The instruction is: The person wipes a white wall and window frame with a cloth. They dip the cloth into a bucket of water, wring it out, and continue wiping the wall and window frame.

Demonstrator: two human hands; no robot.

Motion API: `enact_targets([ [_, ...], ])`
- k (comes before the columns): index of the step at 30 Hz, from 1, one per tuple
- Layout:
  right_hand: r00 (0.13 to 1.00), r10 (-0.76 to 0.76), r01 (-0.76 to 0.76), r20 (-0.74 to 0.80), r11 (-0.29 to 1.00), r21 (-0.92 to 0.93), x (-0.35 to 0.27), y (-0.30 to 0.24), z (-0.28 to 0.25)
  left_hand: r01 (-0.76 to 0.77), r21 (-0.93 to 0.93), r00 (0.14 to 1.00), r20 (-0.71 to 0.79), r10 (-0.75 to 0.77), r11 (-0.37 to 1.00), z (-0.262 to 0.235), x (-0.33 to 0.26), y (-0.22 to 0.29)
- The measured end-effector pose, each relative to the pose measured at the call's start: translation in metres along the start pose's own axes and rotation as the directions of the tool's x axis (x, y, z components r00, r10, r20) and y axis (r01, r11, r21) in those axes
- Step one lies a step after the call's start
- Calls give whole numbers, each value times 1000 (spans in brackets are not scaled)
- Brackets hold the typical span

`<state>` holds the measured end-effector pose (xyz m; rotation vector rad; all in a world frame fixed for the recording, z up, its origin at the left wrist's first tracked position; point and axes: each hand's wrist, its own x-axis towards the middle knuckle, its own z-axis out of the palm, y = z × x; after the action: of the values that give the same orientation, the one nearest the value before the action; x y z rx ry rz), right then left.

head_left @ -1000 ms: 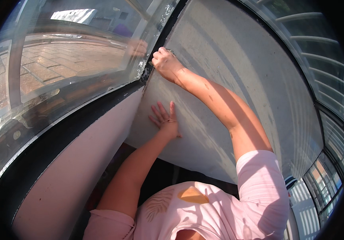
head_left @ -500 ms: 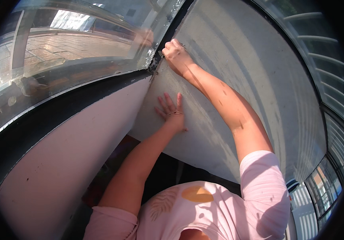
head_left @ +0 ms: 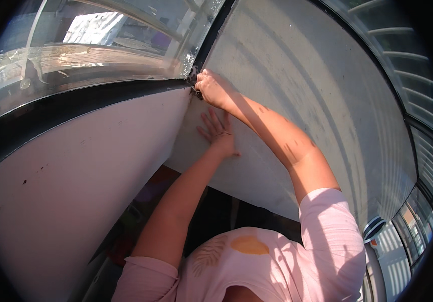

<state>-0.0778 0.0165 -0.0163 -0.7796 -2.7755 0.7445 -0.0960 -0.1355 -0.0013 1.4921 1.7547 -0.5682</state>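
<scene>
My right hand (head_left: 212, 89) is closed at the corner where the black frame strips meet. Its fingers press at a dark, frayed-looking patch (head_left: 195, 92); what they hold, if anything, is too small and hidden to name. Lower down, my left hand (head_left: 220, 135) lies with fingers spread against the pale grey panel (head_left: 297, 95), with a thin band around its wrist. A black strip (head_left: 210, 43) runs up from the corner along the panel's edge, and another black ledge (head_left: 75, 103) curves away to the left.
Glass (head_left: 111, 60) rises beyond the ledge, with a tiled surface and a white sheet behind it. Below the ledge, a white panel (head_left: 70, 166) with small dark specks stands at my left. Barred windows (head_left: 402, 55) line the right side. Dark space (head_left: 216, 211) shows beneath the grey panel.
My right hand has slid down the black strip toward the corner. The left hand stays spread on the grey panel. The whole view has shifted slightly.
</scene>
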Motion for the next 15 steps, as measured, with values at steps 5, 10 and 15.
enact_targets([
  [5,868,292,-188,-402,942,279,-7,15,-10,-221,-63,948,-249,199,973,25,-18,-22],
  [10,842,228,-133,-489,966,221,14,12,14,-191,-53,972,-150,182,980,35,-9,-25],
  [15,928,88,-48,-362,992,120,11,-3,24,-156,-18,984,-89,154,988,34,-7,-23],
])
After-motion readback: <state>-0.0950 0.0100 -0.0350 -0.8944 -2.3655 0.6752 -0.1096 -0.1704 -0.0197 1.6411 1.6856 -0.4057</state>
